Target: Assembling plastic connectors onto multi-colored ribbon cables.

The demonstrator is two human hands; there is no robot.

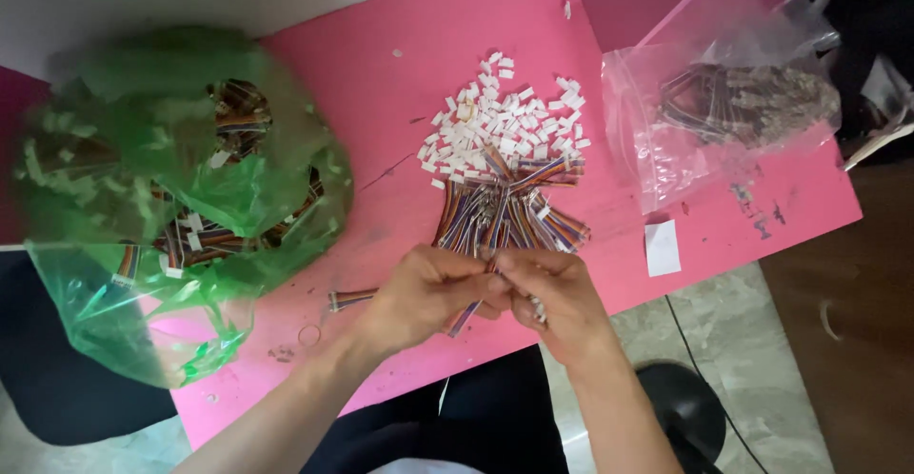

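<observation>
A short multicoloured ribbon cable (468,314) is pinched between the closed fingers of the left hand (428,293) and the right hand (557,298) just above the near edge of the pink worktop (381,103) — probably so that its end is kept steady between both hands. A heap of similar cables (509,212) and small white connectors (500,117) is laid directly behind the hands, within easy reach, while a green bag (181,198) at the left edge and a clear bag (724,112) at the far right corner are kept apart.
</observation>
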